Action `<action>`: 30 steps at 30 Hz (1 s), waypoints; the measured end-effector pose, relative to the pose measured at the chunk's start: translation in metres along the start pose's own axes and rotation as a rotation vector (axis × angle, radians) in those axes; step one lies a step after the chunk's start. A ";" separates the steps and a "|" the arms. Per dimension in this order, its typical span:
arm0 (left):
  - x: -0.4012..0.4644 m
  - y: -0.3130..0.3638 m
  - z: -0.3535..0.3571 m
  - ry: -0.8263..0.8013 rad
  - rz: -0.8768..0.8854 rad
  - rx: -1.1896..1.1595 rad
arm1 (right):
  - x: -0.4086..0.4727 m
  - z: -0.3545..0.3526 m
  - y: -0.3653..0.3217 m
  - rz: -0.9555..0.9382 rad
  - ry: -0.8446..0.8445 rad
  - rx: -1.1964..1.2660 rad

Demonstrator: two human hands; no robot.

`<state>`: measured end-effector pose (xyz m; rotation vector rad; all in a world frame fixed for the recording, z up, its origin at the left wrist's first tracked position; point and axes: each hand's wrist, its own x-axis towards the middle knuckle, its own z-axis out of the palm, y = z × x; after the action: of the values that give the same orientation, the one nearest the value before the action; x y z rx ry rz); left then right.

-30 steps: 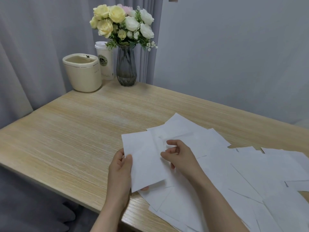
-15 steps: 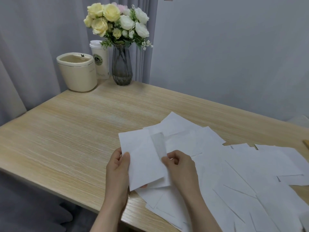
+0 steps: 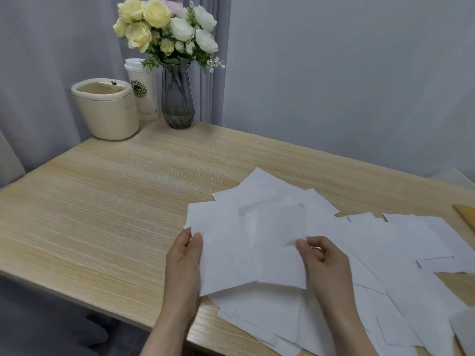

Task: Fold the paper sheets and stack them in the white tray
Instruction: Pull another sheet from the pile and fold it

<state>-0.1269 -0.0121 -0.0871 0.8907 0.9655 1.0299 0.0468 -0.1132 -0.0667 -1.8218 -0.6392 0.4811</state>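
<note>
I hold one white paper sheet (image 3: 231, 253) just above the table, over the near end of a loose pile of white paper sheets (image 3: 385, 253). My left hand (image 3: 183, 263) pinches its left edge. My right hand (image 3: 325, 260) pinches the right part, which is turned over onto the sheet as a flap (image 3: 281, 242). A pale corner at the far right table edge (image 3: 452, 177) may be the white tray; I cannot tell.
The wooden table (image 3: 115, 201) carries a cream round bin (image 3: 106, 109), a white lidded cup (image 3: 142, 88) and a grey glass vase of flowers (image 3: 177, 98) at the back left. A tan object (image 3: 466, 215) peeks in at the right edge. Grey curtain and wall stand behind.
My right hand has moved right and brought the sheet's right part over onto it as a wide flap. My left hand has kept its grip on the left edge.
</note>
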 end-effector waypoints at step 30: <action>0.001 0.001 -0.002 -0.014 -0.044 0.025 | -0.008 -0.010 -0.016 -0.008 -0.019 0.074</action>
<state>-0.1290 -0.0100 -0.0868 0.8931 0.9841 0.9746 0.0437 -0.1214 -0.0477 -1.7461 -0.6337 0.5106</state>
